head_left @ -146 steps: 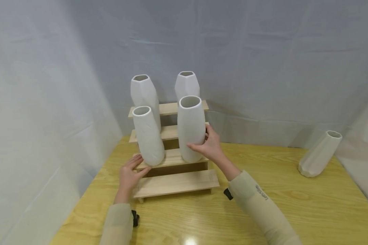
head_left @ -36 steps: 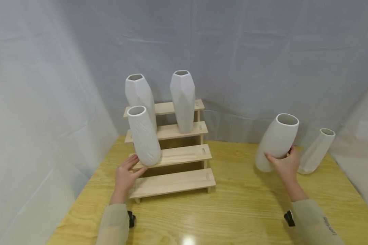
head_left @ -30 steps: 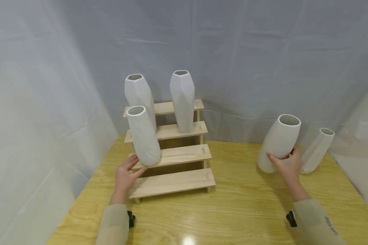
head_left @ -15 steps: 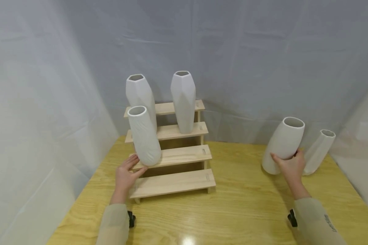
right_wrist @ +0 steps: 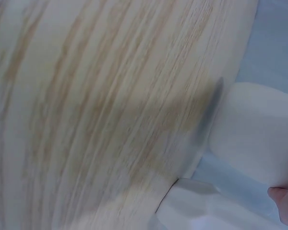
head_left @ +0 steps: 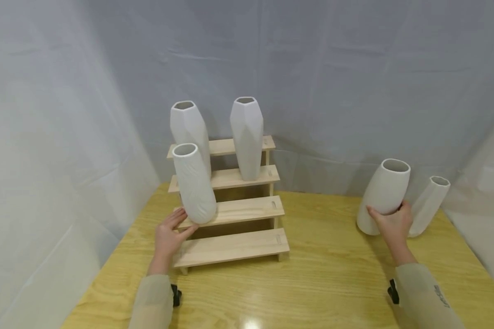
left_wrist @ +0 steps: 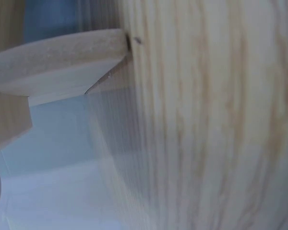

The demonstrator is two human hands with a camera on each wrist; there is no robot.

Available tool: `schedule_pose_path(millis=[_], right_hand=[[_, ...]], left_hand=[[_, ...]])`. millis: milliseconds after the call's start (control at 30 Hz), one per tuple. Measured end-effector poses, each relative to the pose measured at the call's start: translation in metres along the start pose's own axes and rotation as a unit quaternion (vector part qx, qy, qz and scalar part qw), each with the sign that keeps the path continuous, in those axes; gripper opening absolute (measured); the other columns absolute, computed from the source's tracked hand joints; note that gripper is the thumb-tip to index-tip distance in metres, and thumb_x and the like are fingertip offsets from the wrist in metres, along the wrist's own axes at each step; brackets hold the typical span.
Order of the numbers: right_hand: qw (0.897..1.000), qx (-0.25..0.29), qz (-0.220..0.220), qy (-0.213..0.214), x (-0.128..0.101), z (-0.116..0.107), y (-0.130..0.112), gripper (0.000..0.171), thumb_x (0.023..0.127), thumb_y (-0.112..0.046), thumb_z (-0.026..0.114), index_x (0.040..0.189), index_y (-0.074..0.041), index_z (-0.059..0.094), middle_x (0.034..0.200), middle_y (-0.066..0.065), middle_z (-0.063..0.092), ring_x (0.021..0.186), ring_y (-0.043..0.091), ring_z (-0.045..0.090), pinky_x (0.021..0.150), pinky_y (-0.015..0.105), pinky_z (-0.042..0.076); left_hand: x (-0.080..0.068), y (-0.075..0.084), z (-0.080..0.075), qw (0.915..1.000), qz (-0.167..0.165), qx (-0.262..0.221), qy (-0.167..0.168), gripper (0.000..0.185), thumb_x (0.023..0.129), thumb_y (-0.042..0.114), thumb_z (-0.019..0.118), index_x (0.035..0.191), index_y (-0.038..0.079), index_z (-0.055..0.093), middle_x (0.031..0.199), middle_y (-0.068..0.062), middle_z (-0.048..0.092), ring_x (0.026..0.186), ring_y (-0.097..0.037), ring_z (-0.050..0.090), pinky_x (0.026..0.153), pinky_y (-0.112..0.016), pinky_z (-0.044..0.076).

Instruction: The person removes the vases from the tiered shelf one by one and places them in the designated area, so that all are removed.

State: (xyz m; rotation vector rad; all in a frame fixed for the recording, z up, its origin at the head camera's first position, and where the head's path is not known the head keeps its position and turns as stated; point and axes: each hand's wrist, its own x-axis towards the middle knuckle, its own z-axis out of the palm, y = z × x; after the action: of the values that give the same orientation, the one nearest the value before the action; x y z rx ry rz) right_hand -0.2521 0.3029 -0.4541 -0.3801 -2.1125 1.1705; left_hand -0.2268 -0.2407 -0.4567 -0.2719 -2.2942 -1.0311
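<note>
Although I see the scene only through the cameras, I can tell that the right hand [head_left: 393, 226] is grasping a smooth white vase [head_left: 384, 194], its thumb across the front and its fingers round the right side. That vase is mouth upward near the back edge of the wooden table [head_left: 333, 283], towards the back right corner; I cannot tell whether its base touches the wood. A slim faceted vase [head_left: 430, 203] is just beside it, nearer the right edge and partly behind the hand. Against the second tier from the bottom [head_left: 247, 210] of a stepped stand [head_left: 232, 249], at its left end, lies the left hand [head_left: 169, 235], right beside the base of the carved vase [head_left: 195, 189] standing there. I see its fingers spread, but I cannot tell whether they grip the tier or the vase. Behind, an angular vase [head_left: 189, 123] rises, its base hidden from me, and a matching vase [head_left: 247, 141] stands towards the right end of the second tier from the top [head_left: 230, 179]. My left wrist view gives me mostly the table and one end of the stand. Grey sheeting [head_left: 296, 91] hangs beyond the back edge.
</note>
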Motion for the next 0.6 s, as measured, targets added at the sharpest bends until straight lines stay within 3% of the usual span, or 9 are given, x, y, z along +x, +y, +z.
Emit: schedule_pose_path(millis=[200,600], right_hand=[[1.0,0.001,0.003,0.01,0.0021,0.0012,0.0056,0.07,0.063,-0.016,0.076,0.116,0.01,0.038,0.107,0.028,0.047,0.098,0.039,0.045,0.083,0.05,0.037],[1.0,0.015,0.021,-0.009,0.002,0.0001,0.0076,0.075,0.066,-0.019,0.076,0.121,0.009,0.034,0.113,0.026,0.043,0.102,0.038,0.043,0.086,0.051,0.037]], left_hand=[[0.0,0.0019,-0.0012,1.0,-0.008,-0.003,-0.005,0.047,0.061,0.012,0.081,0.101,-0.005,0.063,0.11,-0.018,0.058,0.106,-0.034,0.051,0.094,-0.045,0.038],[-0.0004,-0.0003,-0.0007,0.9997,-0.023,0.002,-0.011,0.048,0.06,0.013,0.081,0.101,-0.004,0.063,0.112,-0.017,0.057,0.108,-0.033,0.05,0.095,-0.046,0.037]])
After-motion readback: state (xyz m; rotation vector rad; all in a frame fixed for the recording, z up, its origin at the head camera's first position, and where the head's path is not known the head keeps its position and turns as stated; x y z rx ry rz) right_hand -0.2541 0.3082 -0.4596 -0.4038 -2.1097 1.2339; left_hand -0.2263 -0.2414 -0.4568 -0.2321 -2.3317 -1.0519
